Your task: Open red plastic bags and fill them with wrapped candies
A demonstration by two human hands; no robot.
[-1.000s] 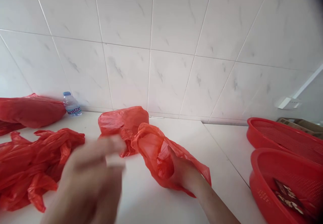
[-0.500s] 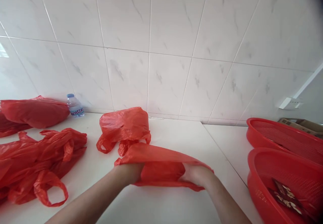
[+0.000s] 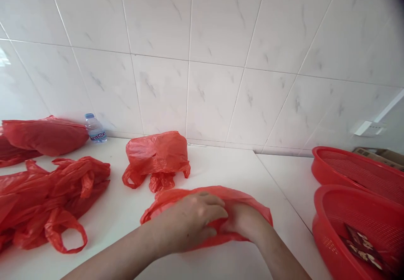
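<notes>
A thin red plastic bag [image 3: 252, 202] lies on the white table in front of me, its mouth facing me. My right hand [image 3: 238, 217] reaches into that mouth; its fingers are hidden inside the bag. Over the near side of the opening is my left hand [image 3: 197, 217], back upward, fingers bent and thumb held apart from them. I see nothing in it. Just behind stands a filled red plastic bag [image 3: 158, 151] with its handles hanging toward me.
Loose red bags with handles [image 3: 59, 200] lie in a heap on the left. Behind them are a full red bag [image 3: 53, 135] and a water bottle [image 3: 95, 128] by the tiled wall. Red baskets [image 3: 328, 229] stand at right, the nearer one holding dark packets [image 3: 362, 246].
My left hand has come out of the bag and moved right, over its mouth. The right hand stays inside. The bag's opening has become rounder and more crumpled.
</notes>
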